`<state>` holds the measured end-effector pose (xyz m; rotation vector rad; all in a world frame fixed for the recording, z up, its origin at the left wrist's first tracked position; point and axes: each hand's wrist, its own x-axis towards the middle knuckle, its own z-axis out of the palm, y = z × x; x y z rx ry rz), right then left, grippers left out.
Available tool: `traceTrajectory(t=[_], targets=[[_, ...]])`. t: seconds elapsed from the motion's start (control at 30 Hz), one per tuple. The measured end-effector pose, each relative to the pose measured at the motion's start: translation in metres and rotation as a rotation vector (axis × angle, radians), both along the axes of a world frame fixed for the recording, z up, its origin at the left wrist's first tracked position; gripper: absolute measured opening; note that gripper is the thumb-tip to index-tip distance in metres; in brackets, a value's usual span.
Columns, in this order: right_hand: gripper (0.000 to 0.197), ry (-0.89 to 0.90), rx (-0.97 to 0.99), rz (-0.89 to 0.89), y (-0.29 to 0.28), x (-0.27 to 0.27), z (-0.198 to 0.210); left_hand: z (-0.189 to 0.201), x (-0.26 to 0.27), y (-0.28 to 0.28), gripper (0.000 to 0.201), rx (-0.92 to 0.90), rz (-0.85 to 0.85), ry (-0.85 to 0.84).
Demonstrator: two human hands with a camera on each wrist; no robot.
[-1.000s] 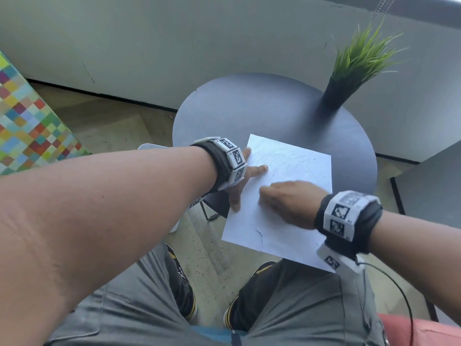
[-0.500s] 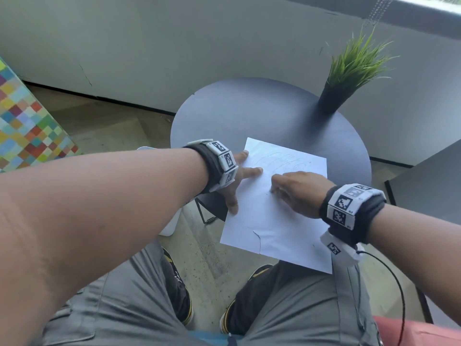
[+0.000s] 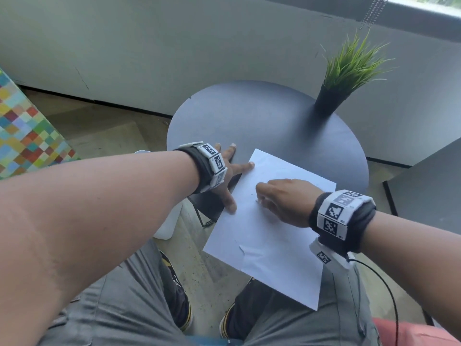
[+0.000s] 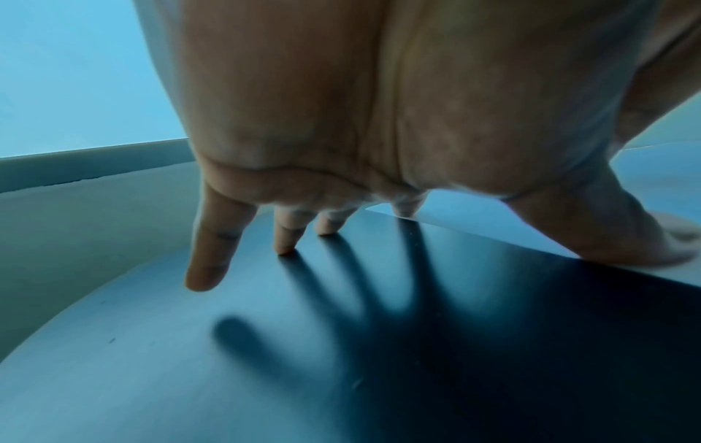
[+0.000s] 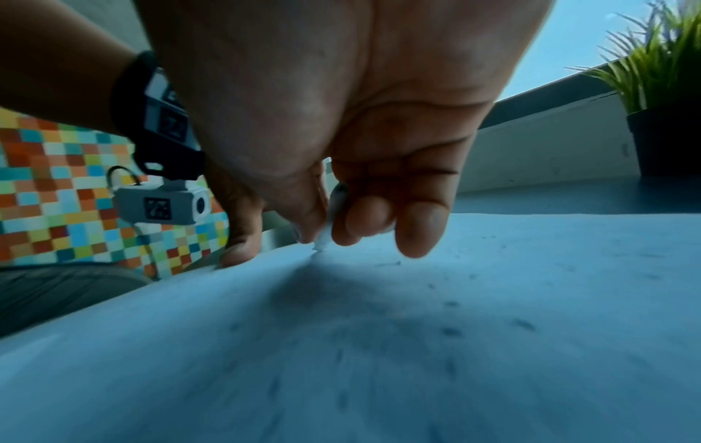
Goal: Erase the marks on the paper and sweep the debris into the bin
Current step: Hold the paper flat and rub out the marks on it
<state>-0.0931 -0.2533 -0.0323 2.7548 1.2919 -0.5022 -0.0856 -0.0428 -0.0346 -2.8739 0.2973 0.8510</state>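
Now we pinch a small white eraser (image 5: 329,221) between the thumb and curled fingers of our right hand (image 3: 284,201), its tip pressed onto the paper (image 3: 269,248) directly beneath the grip. Dark crumbs (image 5: 451,331) lie scattered on the sheet just beside it. Our left hand (image 3: 225,176) lies spread flat beside the grip, its thumb (image 4: 622,236) on the paper's edge and its other fingers (image 4: 207,257) on the round table (image 3: 249,116).

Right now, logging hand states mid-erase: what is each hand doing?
Left hand: open, fingers spread, thumb and index pressing the paper.
Right hand: pinching a white eraser against the paper.
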Motion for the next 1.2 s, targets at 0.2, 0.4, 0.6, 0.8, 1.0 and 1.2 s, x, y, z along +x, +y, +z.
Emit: traceTrajectory(t=[0.2,0.4,0.6,0.8,1.0,1.2], targets=[[0.015,-0.013,-0.001,-0.073,0.029,0.028,-0.003,0.005,0.002,-0.002,0.136,0.038,-0.023,0.011],[0.026,0.031,0.016,-0.03,0.045,0.025,-0.001,0.006,0.004,-0.005,0.139,0.068,-0.039,0.02],[0.021,-0.046,-0.013,-0.103,0.036,0.049,-0.001,0.006,0.004,-0.004,0.135,0.026,-0.033,0.018],[0.02,0.06,0.045,0.121,0.051,0.012,-0.005,0.004,0.006,-0.003,0.14,0.081,-0.071,0.014],[0.012,-0.115,-0.037,-0.15,0.025,0.056,-0.004,0.0,0.008,0.0,0.143,0.037,-0.038,0.046],[0.009,0.061,-0.003,0.042,0.031,0.022,-0.006,0.002,0.009,-0.006,0.146,0.08,-0.269,-0.034]])
